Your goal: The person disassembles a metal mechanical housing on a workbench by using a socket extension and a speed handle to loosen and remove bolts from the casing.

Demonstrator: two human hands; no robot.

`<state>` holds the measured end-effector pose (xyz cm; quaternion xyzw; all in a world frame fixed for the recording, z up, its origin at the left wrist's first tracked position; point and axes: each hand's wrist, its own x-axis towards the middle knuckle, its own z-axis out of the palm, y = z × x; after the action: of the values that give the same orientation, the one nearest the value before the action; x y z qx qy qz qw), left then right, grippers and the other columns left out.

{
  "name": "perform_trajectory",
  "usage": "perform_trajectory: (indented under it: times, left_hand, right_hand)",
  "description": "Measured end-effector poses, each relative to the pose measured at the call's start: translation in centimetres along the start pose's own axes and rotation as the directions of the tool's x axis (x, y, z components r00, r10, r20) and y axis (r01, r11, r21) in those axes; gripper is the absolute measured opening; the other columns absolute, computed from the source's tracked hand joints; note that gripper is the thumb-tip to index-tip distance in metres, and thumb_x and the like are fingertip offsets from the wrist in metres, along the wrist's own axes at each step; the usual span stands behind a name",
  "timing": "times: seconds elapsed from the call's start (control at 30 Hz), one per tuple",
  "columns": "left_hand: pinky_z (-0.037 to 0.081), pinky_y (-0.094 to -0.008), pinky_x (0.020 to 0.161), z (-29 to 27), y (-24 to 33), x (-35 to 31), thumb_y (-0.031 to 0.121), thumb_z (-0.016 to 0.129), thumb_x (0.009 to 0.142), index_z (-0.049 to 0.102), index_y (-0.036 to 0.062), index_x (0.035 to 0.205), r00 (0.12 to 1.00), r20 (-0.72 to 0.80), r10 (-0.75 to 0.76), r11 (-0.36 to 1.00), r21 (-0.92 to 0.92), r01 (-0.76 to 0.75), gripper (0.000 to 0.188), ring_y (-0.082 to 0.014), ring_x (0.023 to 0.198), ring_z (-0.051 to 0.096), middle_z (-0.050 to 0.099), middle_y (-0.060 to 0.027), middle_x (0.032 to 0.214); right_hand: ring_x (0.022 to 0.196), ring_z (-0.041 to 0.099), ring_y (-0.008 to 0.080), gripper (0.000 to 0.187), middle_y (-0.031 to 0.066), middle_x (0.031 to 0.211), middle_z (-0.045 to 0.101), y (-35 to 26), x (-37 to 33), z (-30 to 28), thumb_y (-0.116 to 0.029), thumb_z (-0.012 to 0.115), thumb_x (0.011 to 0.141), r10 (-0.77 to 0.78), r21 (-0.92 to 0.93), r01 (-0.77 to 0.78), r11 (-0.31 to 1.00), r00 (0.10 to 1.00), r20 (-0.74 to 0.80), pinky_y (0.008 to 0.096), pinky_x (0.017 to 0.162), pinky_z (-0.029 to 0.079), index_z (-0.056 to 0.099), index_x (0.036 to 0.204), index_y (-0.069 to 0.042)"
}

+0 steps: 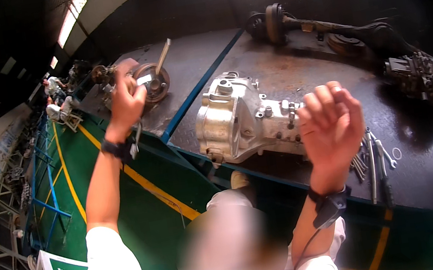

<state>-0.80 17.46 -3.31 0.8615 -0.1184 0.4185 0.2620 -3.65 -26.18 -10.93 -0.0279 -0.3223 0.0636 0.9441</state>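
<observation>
Two raised hands: left hand (125, 101) clenched, contents unclear; right hand (331, 124) released above silver gearbox (237, 120), wrenches (372, 157) beside.

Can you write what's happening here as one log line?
left hand: raised, gripping small part | right hand: raised, open, empty | silver gearbox housing: on steel bench | wrenches: beside it

Two hands: left hand (125, 101), right hand (330, 121); one silver gearbox housing (236, 117), one dark axle assembly (349, 35), one brake drum (153, 81), and several wrenches (372, 157), too bunched to count
</observation>
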Motion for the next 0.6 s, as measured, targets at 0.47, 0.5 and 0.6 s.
perform_trajectory:
  times: [0.47, 0.5, 0.6]
  left_hand:
    - [0.023, -0.0238, 0.044, 10.4, 6.1, 16.4, 0.019, 0.056, 0.114, 0.059, 0.0042, 0.093, 1.0, 0.012, -0.017, 0.762, -0.648, 0.021, 0.027, -0.002, 0.044, 0.031, 0.039, 0.0071, 0.058]
    - [0.023, -0.0238, 0.044, 12.0, 6.1, 16.7, 0.019, 0.056, 0.114, 0.059, 0.0042, 0.093, 1.0, 0.027, -0.013, 0.755, -0.655, 0.027, 0.027, -0.002, 0.044, 0.031, 0.039, 0.0071, 0.058]
    - [0.025, -0.0251, 0.043, 15.4, 4.8, 19.0, 0.025, 0.056, 0.114, 0.059, 0.0044, 0.09, 0.995, -0.009, -0.104, 0.762, -0.644, 0.074, 0.032, -0.0033, 0.045, 0.034, 0.04, 0.0063, 0.059]
  right_hand:
    - [0.07, 0.056, 0.0098, 0.006, -0.0001, 0.082, 0.058, 1.7, 3.0, -8.6, -0.011, 0.062, 0.102, -0.186, -0.567, -0.069, 0.821, 0.906, -0.38, 0.0259, 0.065, 0.044, 0.062, 0.105, -0.006]
    - [0.07, 0.055, 0.0095, 0.006, -0.0003, 0.081, 0.059, 1.5, 2.9, -9.0, -0.012, 0.063, 0.103, -0.175, -0.595, -0.097, 0.798, 0.907, -0.384, 0.0258, 0.065, 0.044, 0.063, 0.104, -0.006]
    - [0.075, 0.057, 0.0091, 0.007, 0.0006, 0.086, 0.06, 1.5, 2.6, -9.8, -0.012, 0.06, 0.104, -0.151, -0.688, -0.137, 0.713, 0.928, -0.341, 0.0248, 0.066, 0.044, 0.062, 0.108, -0.006]
